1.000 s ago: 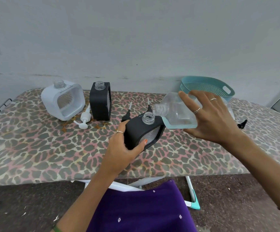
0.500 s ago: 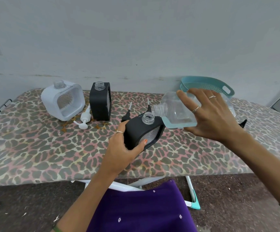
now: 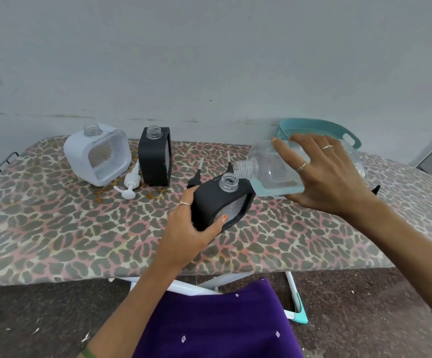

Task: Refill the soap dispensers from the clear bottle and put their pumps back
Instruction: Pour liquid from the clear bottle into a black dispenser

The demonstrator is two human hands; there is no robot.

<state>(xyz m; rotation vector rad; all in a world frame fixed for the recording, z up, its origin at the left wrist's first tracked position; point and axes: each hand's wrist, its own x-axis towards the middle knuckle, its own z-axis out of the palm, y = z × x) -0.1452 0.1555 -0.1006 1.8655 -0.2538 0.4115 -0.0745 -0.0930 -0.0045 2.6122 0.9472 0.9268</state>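
Note:
My left hand [image 3: 187,228] grips a black soap dispenser [image 3: 222,202], tilted, its open clear neck pointing up and right. My right hand [image 3: 325,177] holds the clear bottle [image 3: 269,171] on its side, pale blue liquid pooled along its lower wall, its mouth just above the dispenser's neck. A white dispenser [image 3: 97,153] and a second black dispenser [image 3: 155,156] stand open at the back left. A white pump [image 3: 131,183] lies between them. Two black pumps [image 3: 196,175] lie behind the held dispenser, partly hidden.
All of this rests on a leopard-print ironing board [image 3: 54,228] against a grey wall. A teal colander [image 3: 318,130] sits at the back right behind my right hand. A small black piece [image 3: 376,188] lies right of my wrist. Purple cloth [image 3: 217,321] fills the foreground.
The clear bottle has shifted slightly left and up, bringing its mouth closer over the black dispenser's neck. My left hand and the dispenser have stayed put.

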